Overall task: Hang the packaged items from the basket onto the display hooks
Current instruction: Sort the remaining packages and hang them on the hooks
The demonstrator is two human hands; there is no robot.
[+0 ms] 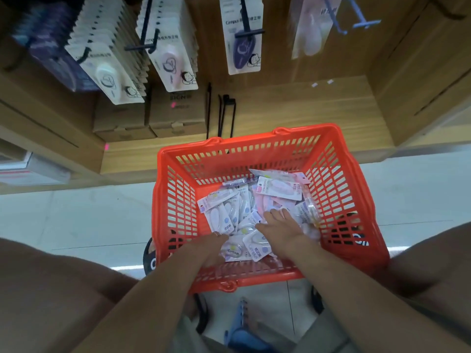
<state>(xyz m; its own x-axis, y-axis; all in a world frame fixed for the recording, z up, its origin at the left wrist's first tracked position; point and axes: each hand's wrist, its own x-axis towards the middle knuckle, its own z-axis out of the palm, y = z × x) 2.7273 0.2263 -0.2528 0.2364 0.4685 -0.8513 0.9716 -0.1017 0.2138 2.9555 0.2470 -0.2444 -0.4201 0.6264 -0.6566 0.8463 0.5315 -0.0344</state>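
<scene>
An orange plastic basket (336, 159) sits on the floor between my knees. It holds several flat packaged correction tapes (224, 212) in white, pink and purple. Both my hands are down inside it. My left hand (209, 248) lies over a pack marked Campus (233, 250) at the near side, its fingers hidden from view. My right hand (280, 226) rests flat on the pile with fingers spread. Above, black display hooks (244, 16) carry rows of similar packs. A pale blue hook (356, 14) at upper right holds one pinkish pack (309, 29).
The wooden display wall has a low shelf (293, 115) behind the basket. Brown cardboard boxes (150, 115) stand on it at the left, with spare black hooks (225, 115) beside them. A blue stool (244, 324) is under me on the pale tiled floor (76, 215).
</scene>
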